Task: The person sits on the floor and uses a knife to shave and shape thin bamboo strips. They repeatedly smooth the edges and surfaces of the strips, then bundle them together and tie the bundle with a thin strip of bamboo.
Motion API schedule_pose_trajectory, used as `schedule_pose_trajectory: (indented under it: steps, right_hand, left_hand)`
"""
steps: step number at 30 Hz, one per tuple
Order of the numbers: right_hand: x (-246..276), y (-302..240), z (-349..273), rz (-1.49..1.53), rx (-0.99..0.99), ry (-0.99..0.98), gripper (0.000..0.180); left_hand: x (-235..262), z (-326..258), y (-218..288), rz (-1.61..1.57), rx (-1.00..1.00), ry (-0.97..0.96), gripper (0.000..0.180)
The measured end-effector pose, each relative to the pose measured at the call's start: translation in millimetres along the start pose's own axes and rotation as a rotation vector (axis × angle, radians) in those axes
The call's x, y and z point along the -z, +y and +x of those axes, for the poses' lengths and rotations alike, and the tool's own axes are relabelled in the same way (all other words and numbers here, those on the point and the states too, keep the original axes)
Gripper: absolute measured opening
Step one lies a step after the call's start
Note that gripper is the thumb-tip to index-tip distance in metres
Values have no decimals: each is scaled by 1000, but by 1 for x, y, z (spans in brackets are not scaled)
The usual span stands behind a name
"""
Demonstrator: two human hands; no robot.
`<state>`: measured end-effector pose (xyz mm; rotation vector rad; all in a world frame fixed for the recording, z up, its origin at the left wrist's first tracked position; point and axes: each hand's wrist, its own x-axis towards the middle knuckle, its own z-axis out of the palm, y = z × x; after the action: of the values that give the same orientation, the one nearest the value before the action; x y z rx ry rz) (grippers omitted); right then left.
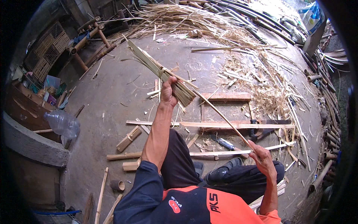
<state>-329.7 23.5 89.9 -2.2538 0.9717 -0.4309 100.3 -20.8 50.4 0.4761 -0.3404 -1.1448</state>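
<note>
Sitting on the concrete floor (112, 100), we have open room ahead and to the left, where the slab is mostly bare up to a low ledge (33, 143) carrying one clear plastic bottle (62, 123); to the right and at the far edge, heaps of shavings (268, 93) and stacked poles (257, 20) close us in. Our left hand (168, 93) is raised and closed tight around one tied bundle (160, 71) of bamboo strips, which slants up and away to the left, its cut ends fanning just right of the fist. Our right hand (263, 158), low by the knee, pinches the near end of one long thin strip (223, 121) between thumb and fingers; the strip runs straight up to the bundle's cut end. Before our legs lie one wooden frame (225, 97), two long slats (209, 125) crossing the floor, one saw (270, 122) just right of the frame, and one knife (223, 142) between the slats. Short bamboo offcuts (128, 139) lie scattered on the left.
</note>
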Motion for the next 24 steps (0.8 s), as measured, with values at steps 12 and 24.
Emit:
schedule_pose_trajectory:
  steps: [12, 24]
  right_hand:
    - [-21, -17, 19, 98, 49, -32, 47]
    - [-36, -9, 25, 164, 110, 4, 48]
  left_hand:
    - [-34, -25, -4, 132, -45, 43, 8]
    - [-41, -27, -2, 110, -50, 11, 9]
